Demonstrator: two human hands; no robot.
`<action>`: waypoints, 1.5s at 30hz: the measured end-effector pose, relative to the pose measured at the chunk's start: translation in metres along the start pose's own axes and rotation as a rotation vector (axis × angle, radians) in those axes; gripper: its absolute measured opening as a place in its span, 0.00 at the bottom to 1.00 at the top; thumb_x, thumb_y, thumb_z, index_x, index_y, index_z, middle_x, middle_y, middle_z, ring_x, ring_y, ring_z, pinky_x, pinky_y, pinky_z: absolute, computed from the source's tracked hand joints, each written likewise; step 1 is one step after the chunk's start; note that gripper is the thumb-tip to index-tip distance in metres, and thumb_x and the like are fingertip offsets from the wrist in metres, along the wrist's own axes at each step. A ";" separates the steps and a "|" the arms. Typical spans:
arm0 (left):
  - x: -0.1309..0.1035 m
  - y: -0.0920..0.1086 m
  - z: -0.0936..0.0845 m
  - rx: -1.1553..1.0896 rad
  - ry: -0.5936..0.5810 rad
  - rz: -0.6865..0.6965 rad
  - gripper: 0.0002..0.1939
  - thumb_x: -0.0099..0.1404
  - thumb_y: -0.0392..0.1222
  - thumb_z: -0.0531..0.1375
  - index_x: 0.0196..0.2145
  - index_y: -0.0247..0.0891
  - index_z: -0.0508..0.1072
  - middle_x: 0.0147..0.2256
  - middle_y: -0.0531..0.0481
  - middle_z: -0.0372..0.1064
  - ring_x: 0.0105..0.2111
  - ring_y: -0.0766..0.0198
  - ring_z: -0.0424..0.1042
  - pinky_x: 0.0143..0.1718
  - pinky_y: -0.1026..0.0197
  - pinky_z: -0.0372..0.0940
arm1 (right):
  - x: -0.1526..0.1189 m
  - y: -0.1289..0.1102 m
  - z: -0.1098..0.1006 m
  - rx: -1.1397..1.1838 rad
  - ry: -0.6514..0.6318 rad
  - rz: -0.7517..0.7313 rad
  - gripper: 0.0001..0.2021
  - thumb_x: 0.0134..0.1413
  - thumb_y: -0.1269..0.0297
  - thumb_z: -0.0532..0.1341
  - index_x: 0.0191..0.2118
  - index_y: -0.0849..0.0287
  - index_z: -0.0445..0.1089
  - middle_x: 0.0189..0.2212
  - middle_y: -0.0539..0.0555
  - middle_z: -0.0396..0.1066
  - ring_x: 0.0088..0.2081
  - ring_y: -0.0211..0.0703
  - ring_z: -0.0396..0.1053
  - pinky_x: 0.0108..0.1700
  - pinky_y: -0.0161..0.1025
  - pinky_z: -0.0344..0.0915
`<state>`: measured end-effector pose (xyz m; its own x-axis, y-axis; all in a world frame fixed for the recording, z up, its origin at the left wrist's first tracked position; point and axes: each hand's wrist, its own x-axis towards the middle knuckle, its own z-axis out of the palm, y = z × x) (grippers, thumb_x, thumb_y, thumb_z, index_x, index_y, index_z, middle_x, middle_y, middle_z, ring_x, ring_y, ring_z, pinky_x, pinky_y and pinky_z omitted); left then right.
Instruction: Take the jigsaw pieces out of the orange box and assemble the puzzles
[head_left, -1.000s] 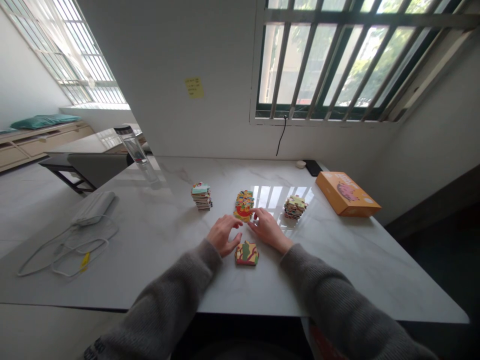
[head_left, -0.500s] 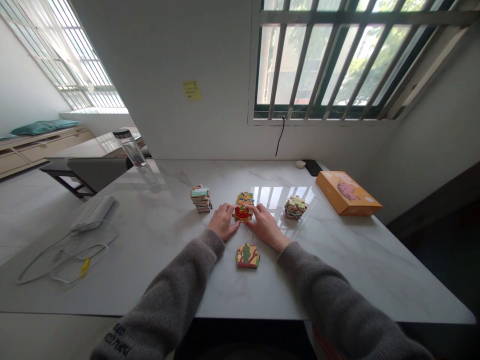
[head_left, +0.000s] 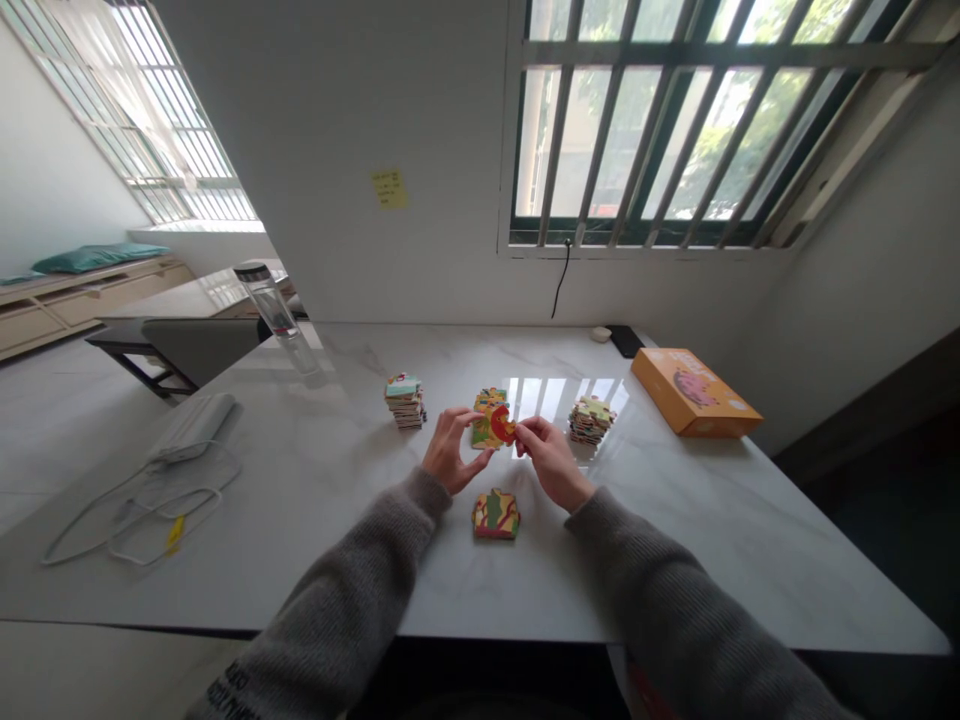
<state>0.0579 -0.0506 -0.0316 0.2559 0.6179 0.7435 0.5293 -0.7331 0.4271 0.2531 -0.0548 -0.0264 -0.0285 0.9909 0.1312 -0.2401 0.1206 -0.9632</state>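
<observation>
Pinched between the thumb and fingers of my right hand (head_left: 553,462) is a red and yellow puzzle piece (head_left: 502,426), tilted up over the middle pile. My left hand (head_left: 451,450) is open, thumb and fingers spread, at the left side of that middle pile of puzzle pieces (head_left: 491,400); whether it touches the pile I cannot tell. Nearer to me lies a puzzle piece with red, green and cream patterns (head_left: 496,514). A tall stack of puzzle pieces (head_left: 406,402) stands left of my hands, another stack (head_left: 592,420) to the right.
An orange box (head_left: 697,392) lies at the right, with a black phone-like object (head_left: 625,341) behind it. A clear bottle (head_left: 271,303) stands at the back left. On the table's left side (head_left: 300,560) sit a white device (head_left: 193,428) and its cable (head_left: 142,505).
The red piece has come up off the middle pile and tilted, now in my right hand. My left fingers have parted from it. The view has shifted slightly.
</observation>
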 end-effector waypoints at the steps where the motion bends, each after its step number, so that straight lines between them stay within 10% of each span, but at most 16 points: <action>1: 0.000 0.000 -0.001 0.049 0.006 0.037 0.25 0.61 0.44 0.65 0.54 0.39 0.64 0.50 0.40 0.64 0.48 0.52 0.67 0.47 0.50 0.67 | -0.002 0.000 0.002 0.034 0.007 0.023 0.16 0.47 0.51 0.70 0.30 0.58 0.69 0.21 0.46 0.66 0.23 0.35 0.61 0.29 0.35 0.58; 8: 0.004 0.006 -0.012 -0.003 -0.059 -0.002 0.18 0.64 0.40 0.62 0.51 0.40 0.68 0.50 0.42 0.68 0.51 0.52 0.67 0.52 0.48 0.65 | -0.009 0.000 0.006 -0.029 -0.061 0.026 0.17 0.51 0.50 0.67 0.30 0.58 0.66 0.24 0.48 0.67 0.24 0.36 0.63 0.29 0.36 0.63; 16: 0.003 0.006 -0.014 -0.293 -0.146 -0.171 0.09 0.63 0.40 0.63 0.41 0.40 0.69 0.52 0.41 0.67 0.52 0.54 0.68 0.43 0.55 0.66 | -0.009 -0.016 -0.011 -0.646 -0.255 -0.495 0.08 0.61 0.61 0.61 0.44 0.55 0.66 0.55 0.61 0.65 0.51 0.48 0.68 0.44 0.45 0.71; 34: -0.001 0.006 -0.010 -0.431 -0.297 -0.185 0.17 0.61 0.39 0.63 0.49 0.41 0.69 0.50 0.43 0.66 0.43 0.59 0.71 0.41 0.57 0.67 | -0.024 -0.031 -0.022 -0.911 -0.353 -0.585 0.13 0.62 0.66 0.60 0.52 0.50 0.70 0.50 0.58 0.67 0.53 0.50 0.65 0.57 0.51 0.65; 40: 0.000 0.002 -0.007 -0.350 -0.171 -0.232 0.15 0.63 0.37 0.59 0.49 0.39 0.69 0.49 0.43 0.65 0.36 0.64 0.71 0.35 0.60 0.68 | -0.014 -0.043 -0.051 -1.000 -0.051 -0.625 0.12 0.62 0.66 0.59 0.50 0.51 0.71 0.50 0.59 0.67 0.54 0.55 0.65 0.58 0.56 0.62; 45: -0.001 -0.001 -0.005 -0.330 -0.215 -0.238 0.13 0.64 0.36 0.58 0.47 0.39 0.70 0.47 0.44 0.65 0.35 0.65 0.71 0.33 0.62 0.67 | -0.029 -0.046 -0.083 -0.942 -0.249 -0.519 0.12 0.62 0.65 0.58 0.51 0.52 0.69 0.49 0.59 0.67 0.42 0.46 0.69 0.43 0.44 0.71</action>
<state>0.0534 -0.0520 -0.0305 0.3391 0.7994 0.4959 0.3164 -0.5933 0.7402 0.3451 -0.0845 -0.0058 -0.3582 0.7803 0.5127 0.5532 0.6197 -0.5566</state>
